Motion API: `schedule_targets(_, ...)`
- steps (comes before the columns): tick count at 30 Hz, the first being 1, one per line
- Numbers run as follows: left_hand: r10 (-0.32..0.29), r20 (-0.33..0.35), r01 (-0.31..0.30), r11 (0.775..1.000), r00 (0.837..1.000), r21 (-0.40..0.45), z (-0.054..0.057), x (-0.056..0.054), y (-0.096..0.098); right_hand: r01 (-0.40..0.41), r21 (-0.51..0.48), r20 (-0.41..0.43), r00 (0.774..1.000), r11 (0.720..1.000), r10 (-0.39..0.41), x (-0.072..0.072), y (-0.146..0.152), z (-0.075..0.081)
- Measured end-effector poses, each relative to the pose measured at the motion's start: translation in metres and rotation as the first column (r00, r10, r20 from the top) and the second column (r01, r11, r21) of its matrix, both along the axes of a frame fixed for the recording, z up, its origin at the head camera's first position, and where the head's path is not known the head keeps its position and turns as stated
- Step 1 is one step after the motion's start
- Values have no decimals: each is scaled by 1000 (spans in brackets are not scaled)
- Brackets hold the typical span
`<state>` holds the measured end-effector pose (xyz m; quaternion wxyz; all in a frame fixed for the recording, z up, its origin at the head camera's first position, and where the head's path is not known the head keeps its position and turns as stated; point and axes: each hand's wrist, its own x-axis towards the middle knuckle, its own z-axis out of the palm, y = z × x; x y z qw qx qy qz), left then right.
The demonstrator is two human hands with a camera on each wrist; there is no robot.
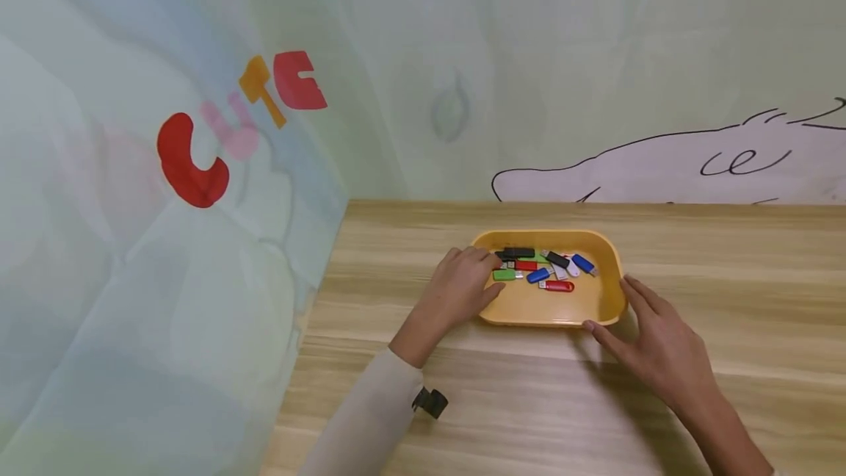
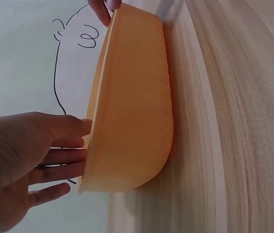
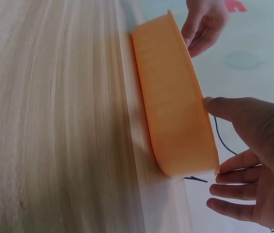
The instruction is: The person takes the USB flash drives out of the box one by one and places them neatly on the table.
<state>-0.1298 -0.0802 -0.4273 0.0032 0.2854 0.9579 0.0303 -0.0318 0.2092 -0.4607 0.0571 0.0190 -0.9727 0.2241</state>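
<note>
A yellow-orange plastic tray (image 1: pixel 529 312) rests on the wooden table, with several USB flash drives (image 1: pixel 557 286) lying loosely in its left and middle part; they are red, green, blue, black and white. At the tray's left end, my left hand (image 1: pixel 460 286) has its fingers over the rim, beside the nearest drives. The left wrist view shows those fingers (image 2: pixel 61 170) fairly straight behind the rim, partly hidden by it. My right hand (image 1: pixel 667 347) touches the near right corner with thumb and fingertips, its other fingers (image 3: pixel 233 190) spread. The tray's side hides the drives in both wrist views.
The wood-grain table (image 1: pixel 760 300) extends right and toward me. Behind it stands a pale printed wall covering (image 1: pixel 410 94) with a line drawing. Another covering with coloured letters (image 1: pixel 193 167) rises on the left. A small black device (image 1: pixel 431 402) sits at the left cuff.
</note>
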Motion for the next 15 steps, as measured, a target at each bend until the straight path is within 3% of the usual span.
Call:
schedule_targets(6, -12, 31, 12, 1000, 999, -16, -4, -12, 11, -2, -8, -17, 1000, 1000, 1, -1, 1, 0)
schedule_targets(15, 2, 58, 1, 999, 998, -39, -14, -23, 25, 19, -3, -5, 1000, 1000, -19, -2, -4, 0)
